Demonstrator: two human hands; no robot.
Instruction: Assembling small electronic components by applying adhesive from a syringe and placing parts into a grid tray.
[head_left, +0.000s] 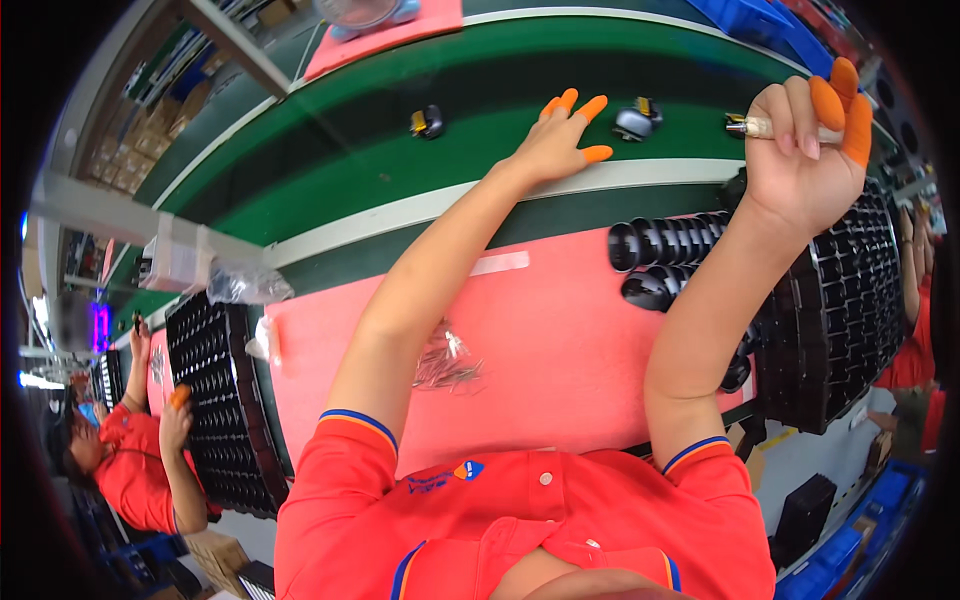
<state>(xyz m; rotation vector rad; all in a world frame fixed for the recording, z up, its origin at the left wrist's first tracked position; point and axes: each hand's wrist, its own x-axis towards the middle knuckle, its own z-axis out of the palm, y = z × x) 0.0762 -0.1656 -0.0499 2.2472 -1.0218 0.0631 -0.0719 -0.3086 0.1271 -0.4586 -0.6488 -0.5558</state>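
Observation:
My left hand [553,142] reaches over the green conveyor belt [330,150], its fingers spread with orange finger cots on the tips and nothing in them. Just right of those fingertips lies a small grey and black rounded part [634,121] with a yellow piece on it. A similar small part [427,122] rests on the belt further left. My right hand [805,165], also in orange finger cots, is raised at the right with its fingers curled around a slim pale-handled tool [762,127]. The tool's metal tip points left; its exact kind is unclear.
A pink mat [560,370] covers the bench, with a pile of thin metal pieces [447,365] on it. Rows of black round cups [670,240] lie at its right. Black trays stand right [840,300] and left [220,400]. A co-worker in red [130,465] works at the left.

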